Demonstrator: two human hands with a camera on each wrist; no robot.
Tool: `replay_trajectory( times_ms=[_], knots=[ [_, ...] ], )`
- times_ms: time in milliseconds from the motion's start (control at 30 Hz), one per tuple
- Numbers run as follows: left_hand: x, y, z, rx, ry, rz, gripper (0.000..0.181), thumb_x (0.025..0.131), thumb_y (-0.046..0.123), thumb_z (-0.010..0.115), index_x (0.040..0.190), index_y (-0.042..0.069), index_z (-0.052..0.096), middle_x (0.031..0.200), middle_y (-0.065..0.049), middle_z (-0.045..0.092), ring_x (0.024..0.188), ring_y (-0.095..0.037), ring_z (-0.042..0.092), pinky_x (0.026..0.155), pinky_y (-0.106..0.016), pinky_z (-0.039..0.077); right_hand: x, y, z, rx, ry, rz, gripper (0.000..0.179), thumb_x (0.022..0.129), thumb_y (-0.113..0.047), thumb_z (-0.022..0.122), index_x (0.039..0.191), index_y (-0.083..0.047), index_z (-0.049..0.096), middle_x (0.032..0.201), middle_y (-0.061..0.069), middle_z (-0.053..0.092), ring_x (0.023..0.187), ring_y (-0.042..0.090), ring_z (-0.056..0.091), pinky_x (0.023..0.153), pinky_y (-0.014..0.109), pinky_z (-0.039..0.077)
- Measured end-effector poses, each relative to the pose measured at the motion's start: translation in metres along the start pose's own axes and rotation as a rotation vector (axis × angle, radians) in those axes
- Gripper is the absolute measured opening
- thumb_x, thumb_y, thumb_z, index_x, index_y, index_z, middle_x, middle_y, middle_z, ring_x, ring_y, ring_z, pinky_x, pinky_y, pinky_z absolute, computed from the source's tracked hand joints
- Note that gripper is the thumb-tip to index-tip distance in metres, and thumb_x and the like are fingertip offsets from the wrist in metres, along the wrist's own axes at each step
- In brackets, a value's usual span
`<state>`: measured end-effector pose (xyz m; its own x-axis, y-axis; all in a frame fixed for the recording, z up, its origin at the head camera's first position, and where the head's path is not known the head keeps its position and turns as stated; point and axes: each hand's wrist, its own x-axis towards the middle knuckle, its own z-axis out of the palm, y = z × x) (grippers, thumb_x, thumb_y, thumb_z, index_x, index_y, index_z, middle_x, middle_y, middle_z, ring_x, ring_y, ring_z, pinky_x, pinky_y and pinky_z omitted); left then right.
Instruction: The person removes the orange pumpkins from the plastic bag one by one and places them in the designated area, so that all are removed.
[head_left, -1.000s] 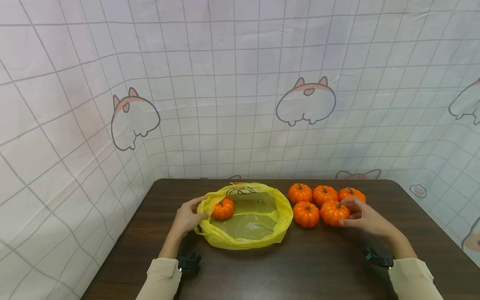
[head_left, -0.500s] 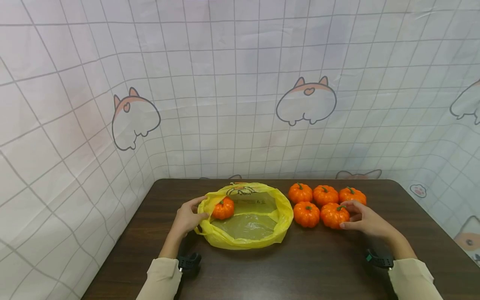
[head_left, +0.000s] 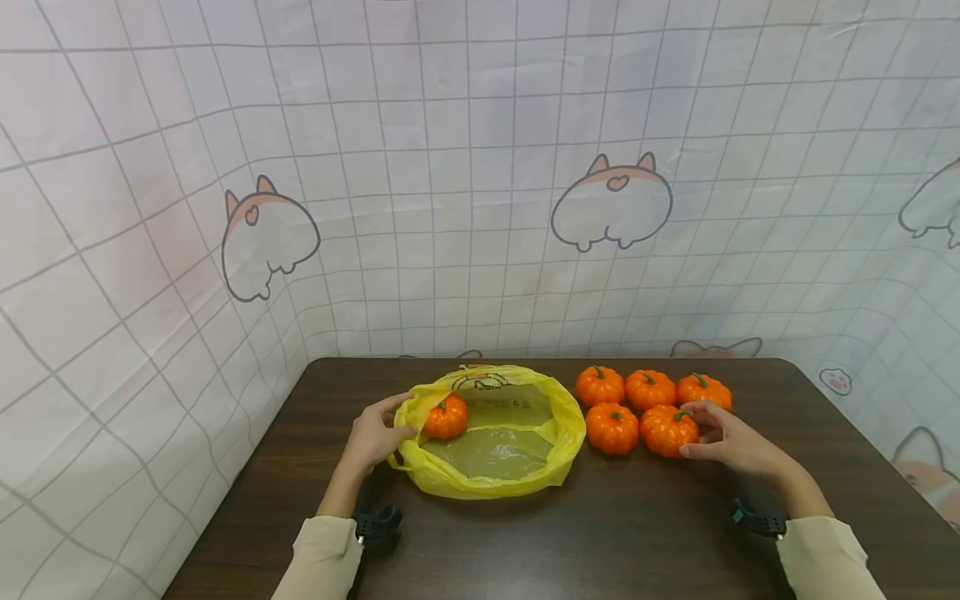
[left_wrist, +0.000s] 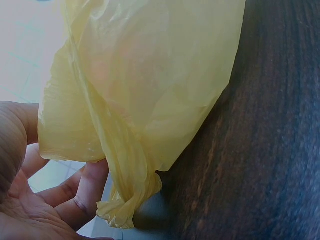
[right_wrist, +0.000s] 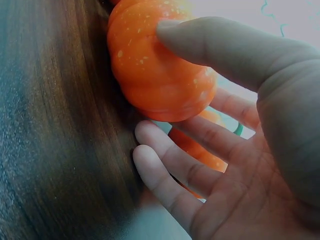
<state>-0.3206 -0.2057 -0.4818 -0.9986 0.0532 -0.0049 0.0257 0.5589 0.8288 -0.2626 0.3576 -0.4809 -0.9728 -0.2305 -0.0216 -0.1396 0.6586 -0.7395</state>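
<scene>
A yellow plastic bag [head_left: 491,486] lies with its mouth wide, and one small orange pumpkin [head_left: 447,418] is inside near its left rim. My left hand [head_left: 377,433] pinches that left rim between thumb and fingers; the left wrist view shows the bag's film [left_wrist: 165,75] and a twisted handle [left_wrist: 125,200] hanging beside the fingers. On the right, my right hand [head_left: 729,435] grips the front right pumpkin [head_left: 666,432]. In the right wrist view its thumb lies on the pumpkin's [right_wrist: 150,65] side, with fingers reaching around the opposite side.
Several more pumpkins stand close by: one front left [head_left: 612,430], and a back row of a left [head_left: 599,386], a middle [head_left: 649,390] and a right one [head_left: 703,390]. The dark wooden table [head_left: 570,550] meets a grid-patterned cloth [head_left: 495,208] behind.
The gripped pumpkin and the right fingertips have shifted down very slightly since one second ago. The left hand and the bag stay in place.
</scene>
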Motion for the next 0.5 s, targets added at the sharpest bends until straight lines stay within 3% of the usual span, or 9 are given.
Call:
replay_trajectory(
  times_ms=[500],
  knots=[
    [0.0005, -0.0006, 0.0002, 0.0, 0.002, -0.005, 0.057, 0.091, 0.017, 0.074, 0.145, 0.026, 0.059, 0.124, -0.025, 0.065, 0.079, -0.024, 0.062, 0.061, -0.031, 0.053, -0.0031, -0.0068, -0.003, -0.012, -0.022, 0.008, 0.073, 0.093, -0.026, 0.075, 0.147, 0.005, 0.037, 0.139, 0.035, 0.051, 0.117, 0.039, 0.061, 0.09, 0.034, 0.053]
  ],
)
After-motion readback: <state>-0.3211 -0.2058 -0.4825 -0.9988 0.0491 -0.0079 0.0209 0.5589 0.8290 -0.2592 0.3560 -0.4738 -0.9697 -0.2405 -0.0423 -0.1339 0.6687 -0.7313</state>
